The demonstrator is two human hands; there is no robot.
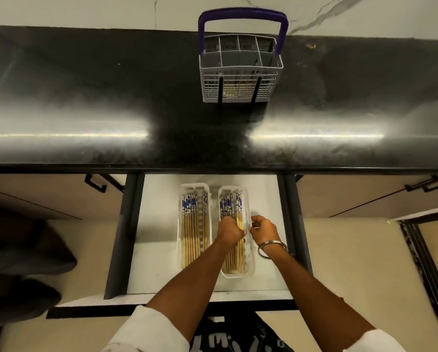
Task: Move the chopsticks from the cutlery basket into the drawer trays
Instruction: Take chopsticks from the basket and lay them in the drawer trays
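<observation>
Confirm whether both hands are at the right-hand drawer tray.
Yes: the left hand and right hand both sit over the right tray.

Open drawer floor (157,240) left of both trays (181,224); countertop edge (212,168) overhead.

Basket (240,69) on counter (85,97) behind open drawer (159,224), two trays (181,224) side by side inside
</observation>
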